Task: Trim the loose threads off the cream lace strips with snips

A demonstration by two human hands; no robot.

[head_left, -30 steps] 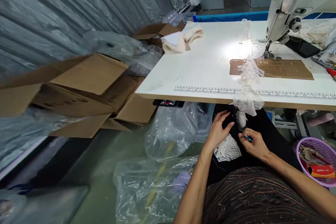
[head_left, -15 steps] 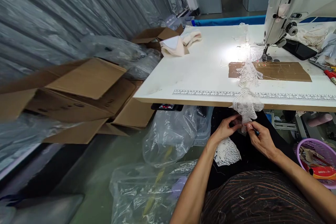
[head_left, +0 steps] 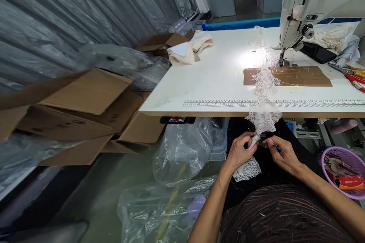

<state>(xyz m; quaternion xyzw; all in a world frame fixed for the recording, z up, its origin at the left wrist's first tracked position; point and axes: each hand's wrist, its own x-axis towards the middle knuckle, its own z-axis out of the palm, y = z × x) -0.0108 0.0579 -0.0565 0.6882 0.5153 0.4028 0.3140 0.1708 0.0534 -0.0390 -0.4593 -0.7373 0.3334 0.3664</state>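
A strip of white lace (head_left: 264, 114) runs over the table's front edge and hangs down to my lap. My left hand (head_left: 241, 150) pinches its lower end, which is gathered narrow between the fingers. Just to the right, my right hand (head_left: 281, 152) is closed around a small dark tool (head_left: 276, 146), its fingertips close to the lace end; whether they touch it cannot be made out. Another piece of white lace (head_left: 247, 169) lies on my dark-clothed lap, partly under my left wrist.
The sewing machine (head_left: 295, 15) stands at the back right, above a brown cardboard strip (head_left: 305, 76). Red-handled tools (head_left: 355, 82) lie at the table's right. A purple basket (head_left: 325, 163) is low right; open cardboard boxes (head_left: 85, 91) and plastic bags (head_left: 182, 152) are left.
My left hand now holds the lace end bunched and drawn toward the left, and my right hand's fingertips have parted from it. The whole view has shifted slightly.
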